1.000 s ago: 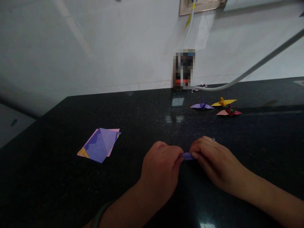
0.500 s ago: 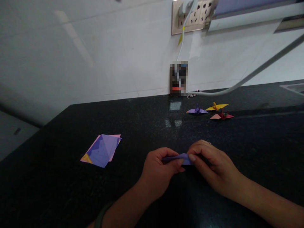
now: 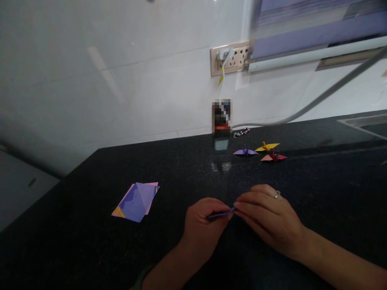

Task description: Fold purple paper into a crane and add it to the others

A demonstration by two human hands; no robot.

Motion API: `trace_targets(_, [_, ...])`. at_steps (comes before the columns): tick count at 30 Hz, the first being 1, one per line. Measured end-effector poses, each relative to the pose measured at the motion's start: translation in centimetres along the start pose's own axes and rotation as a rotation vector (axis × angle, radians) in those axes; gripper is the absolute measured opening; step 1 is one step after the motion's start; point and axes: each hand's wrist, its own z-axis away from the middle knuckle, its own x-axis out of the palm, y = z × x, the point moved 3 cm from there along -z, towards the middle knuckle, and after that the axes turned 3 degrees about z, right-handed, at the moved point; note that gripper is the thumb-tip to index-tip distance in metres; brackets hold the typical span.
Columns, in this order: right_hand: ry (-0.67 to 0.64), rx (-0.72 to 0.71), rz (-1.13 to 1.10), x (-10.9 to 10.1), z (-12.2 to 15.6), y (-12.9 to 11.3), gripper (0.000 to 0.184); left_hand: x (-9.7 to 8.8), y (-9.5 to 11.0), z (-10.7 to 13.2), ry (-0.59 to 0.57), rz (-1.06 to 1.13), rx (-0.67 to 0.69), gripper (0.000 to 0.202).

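Note:
A folded piece of purple origami paper (image 3: 218, 215) is seen nearly edge-on, a thin strip between my two hands above the dark counter. My left hand (image 3: 205, 225) pinches it along its left part, thumb and fingers closed. At the paper's right end, my right hand (image 3: 269, 219), with a ring on one finger, presses its fingertips together on the tip. My fingers hide much of the paper, so its exact folded shape does not show.
Purple, yellow and pink paper sheets (image 3: 136, 203) lie stacked at the left on the black counter (image 3: 99, 173). Toward the back right sit a purple crane (image 3: 245, 152), a yellow crane (image 3: 267, 147) and a red crane (image 3: 273, 156). A cable runs from the wall socket (image 3: 229, 58).
The purple paper has turned from showing a broad face to nearly edge-on. My right fingers have closed over its right end. The whole view has tilted upward a little.

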Motion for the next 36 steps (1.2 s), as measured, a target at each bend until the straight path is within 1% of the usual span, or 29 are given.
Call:
trace_targets(2, [0.017, -0.026, 0.038, -0.1, 0.1, -0.1, 0.023, 0.0, 0.2, 0.1, 0.031, -0.008, 0.041, 0.006])
trace_targets(5, [0.034, -0.065, 0.071, -0.3, 0.1, -0.3, 0.024, 0.0, 0.2, 0.3, 0.067, -0.012, 0.065, 0.008])
trace_targets(11, [0.015, -0.038, 0.073, -0.5, -0.2, -0.7, 0.017, 0.0, 0.2, 0.4, 0.075, -0.021, 0.065, 0.007])
trace_targets(14, [0.002, -0.053, 0.069, -0.4, -0.4, -0.9, 0.015, 0.1, 0.1, 0.5, 0.076, -0.015, 0.046, 0.007])
trace_targets(22, [-0.066, -0.046, 0.067, -0.2, -0.3, -0.6, 0.016, 0.3, -0.6, 0.4, 0.070, 0.019, -0.090, 0.005])
trace_targets(27, [-0.063, -0.044, 0.075, -0.1, -0.5, -0.7, 0.014, 0.4, -0.9, 0.4, 0.083, 0.059, -0.203, 0.007])
trace_targets(32, [-0.070, -0.036, 0.068, 0.2, -0.3, -0.7, 0.015, 0.6, -1.0, 0.4, 0.076, 0.155, -0.319, 0.011])
trace_targets(36, [-0.081, -0.045, 0.062, 0.5, 0.1, -0.5, 0.018, 0.8, -1.3, 0.4, 0.079, 0.234, -0.369, 0.013])
